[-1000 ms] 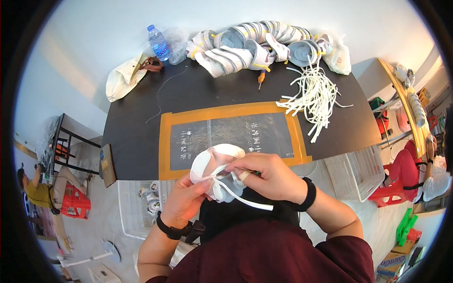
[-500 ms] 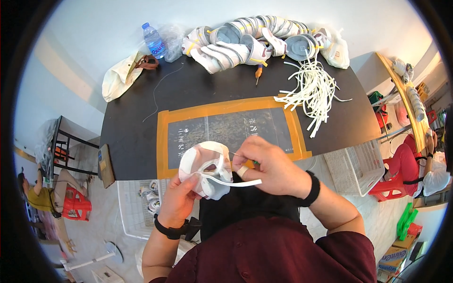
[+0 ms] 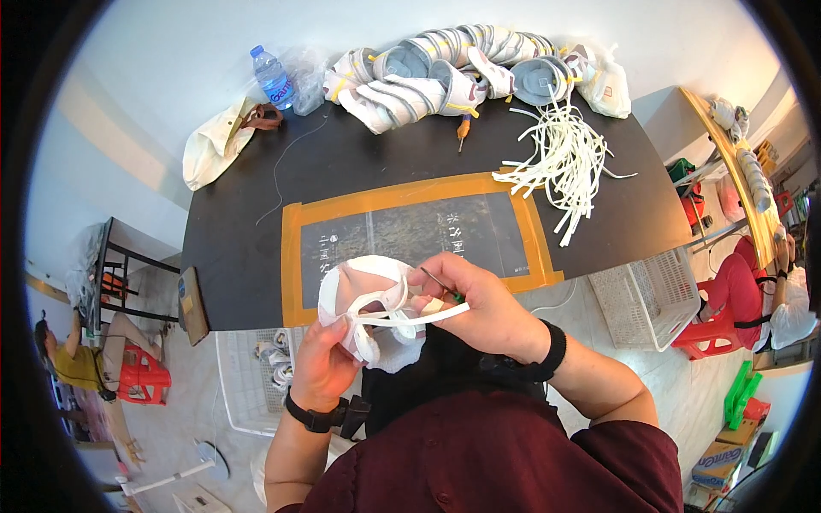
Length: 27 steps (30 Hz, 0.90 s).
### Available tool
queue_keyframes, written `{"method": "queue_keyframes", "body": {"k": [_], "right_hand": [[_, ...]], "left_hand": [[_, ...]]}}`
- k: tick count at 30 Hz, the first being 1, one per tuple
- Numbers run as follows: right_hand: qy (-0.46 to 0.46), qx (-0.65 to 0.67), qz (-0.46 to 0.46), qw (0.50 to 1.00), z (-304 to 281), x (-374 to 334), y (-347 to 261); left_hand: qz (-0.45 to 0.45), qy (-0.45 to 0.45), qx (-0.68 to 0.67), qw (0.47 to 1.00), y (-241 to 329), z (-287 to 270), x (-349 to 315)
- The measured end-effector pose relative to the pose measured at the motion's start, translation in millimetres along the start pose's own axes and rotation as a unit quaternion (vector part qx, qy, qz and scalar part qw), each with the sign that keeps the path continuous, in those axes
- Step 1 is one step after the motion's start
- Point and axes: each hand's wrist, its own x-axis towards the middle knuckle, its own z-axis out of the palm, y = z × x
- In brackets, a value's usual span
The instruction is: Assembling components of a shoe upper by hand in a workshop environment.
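Note:
My left hand is closed on the lower left edge of a white and mauve shoe upper, its opening turned up toward me. A flat white lace crosses the upper, and its loose end stretches right, over my right hand's fingers. My right hand is closed at the upper's right edge. Held in it is a thin metal tool like an awl, with a bit of green handle showing. A bandage wraps one right finger. Whether that hand also pinches the lace is hard to see.
Stacked shoe uppers line the table's back, beside a water bottle and a cloth bag. White laces lie in a bunch at right; an orange-handled tool lies nearby. Plastic crates flank the table; other people sit at both sides.
The upper has tilted, showing more of its opening. My right hand has shifted slightly down and closer to it, with the metal tool now angled down to the right.

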Motion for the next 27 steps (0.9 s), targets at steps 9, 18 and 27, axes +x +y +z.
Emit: {"method": "queue_keyframes", "body": {"k": [9,18,27], "right_hand": [[0.017,-0.007,-0.009,1.0,-7.9,-2.3,2.0],[0.027,-0.093,-0.05,0.994,-10.1,-10.2,2.2],[0.103,-0.35,-0.197,0.91,-11.0,-24.5,15.8]], "left_hand": [[-0.054,-0.033,-0.038,0.997,-4.7,-8.3,4.2],[-0.048,0.005,-0.002,0.999,-5.9,0.4,6.7],[-0.082,-0.003,-0.062,0.995,-12.1,9.7,8.8]]}}
